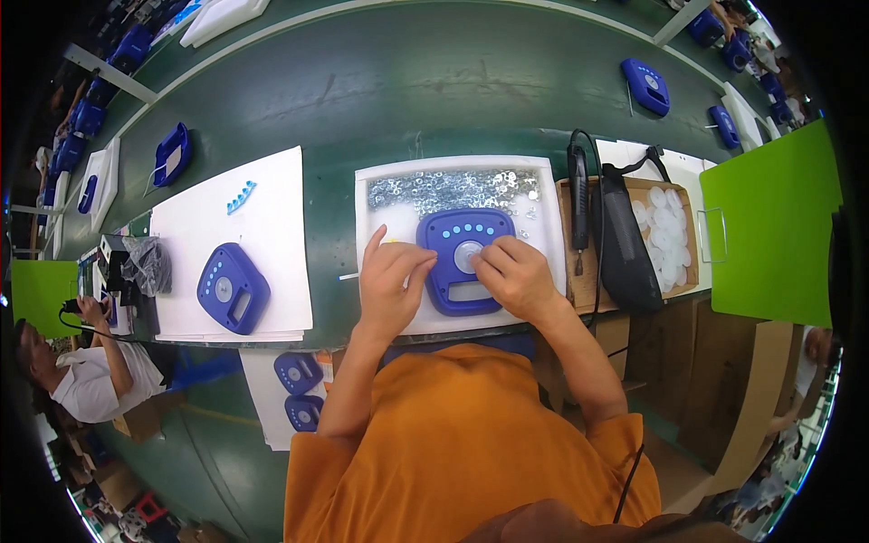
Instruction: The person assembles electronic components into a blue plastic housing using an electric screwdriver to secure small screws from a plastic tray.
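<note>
A blue plastic housing (pixel 437 291) with a handle slot and a row of light-blue buttons lies before me on a white foam tray (pixel 367 195). At its centre is a clear round disc (pixel 466 253). My left hand (pixel 391 282) is at the housing's left edge, thumb and forefinger pinched together; whatever they hold is too small to make out. Over the housing's right side, my right hand (pixel 519 279) has its fingers bunched at the disc's right edge. The fingertips hide what is between them. Many small shiny metal pieces (pixel 434 190) fill the tray's far part.
Right of the tray, a cardboard box (pixel 685 226) holds translucent round parts (pixel 667 231), a black electric screwdriver (pixel 579 199) and a black pouch (pixel 626 249). Another blue housing (pixel 233 288) and a light-blue button strip (pixel 241 197) lie on white board at left. A co-worker (pixel 100 376) sits far left.
</note>
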`<state>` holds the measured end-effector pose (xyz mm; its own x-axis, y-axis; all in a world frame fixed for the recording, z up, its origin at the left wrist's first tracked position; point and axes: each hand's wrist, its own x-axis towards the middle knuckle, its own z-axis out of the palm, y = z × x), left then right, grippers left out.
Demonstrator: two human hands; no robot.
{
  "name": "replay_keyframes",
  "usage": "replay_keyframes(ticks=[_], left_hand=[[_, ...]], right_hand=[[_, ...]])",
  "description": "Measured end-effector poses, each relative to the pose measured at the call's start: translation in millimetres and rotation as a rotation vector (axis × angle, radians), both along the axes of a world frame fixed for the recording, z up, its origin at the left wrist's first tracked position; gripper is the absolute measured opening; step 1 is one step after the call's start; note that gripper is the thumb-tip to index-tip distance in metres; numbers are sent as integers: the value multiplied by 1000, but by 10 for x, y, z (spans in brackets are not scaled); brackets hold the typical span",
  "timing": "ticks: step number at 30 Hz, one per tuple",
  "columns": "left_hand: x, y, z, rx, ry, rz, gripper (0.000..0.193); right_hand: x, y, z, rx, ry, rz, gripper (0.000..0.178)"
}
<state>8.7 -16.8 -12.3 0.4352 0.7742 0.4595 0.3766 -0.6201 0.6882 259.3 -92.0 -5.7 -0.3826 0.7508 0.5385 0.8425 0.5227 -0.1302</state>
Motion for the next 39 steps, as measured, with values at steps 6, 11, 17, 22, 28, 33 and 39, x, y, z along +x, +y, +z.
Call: replay_keyframes(ticks=[6, 11, 17, 22, 28, 33, 39], left_hand=[[224, 53, 4, 43, 42, -83, 13], [387, 67, -72, 246, 204, -161, 16], [425, 58, -85, 397, 285, -208, 17], [420, 13, -62, 484, 315, -243, 18], [320, -56, -33, 424, 312, -248, 19], [240, -29, -23, 234, 233, -189, 21], [201, 71, -4, 187, 319, -237, 29]], right_hand=[[24, -54, 53, 23, 52, -10, 20], [103, -221, 108, 55, 187, -178, 14], [162, -382, 78, 29, 242, -239, 20], [157, -418, 59, 28, 254, -245, 18], [142, -469, 45, -6, 270, -253, 17], [16, -486, 61, -38, 294, -216, 22], [-304, -531, 68, -158, 287, -160, 38]])
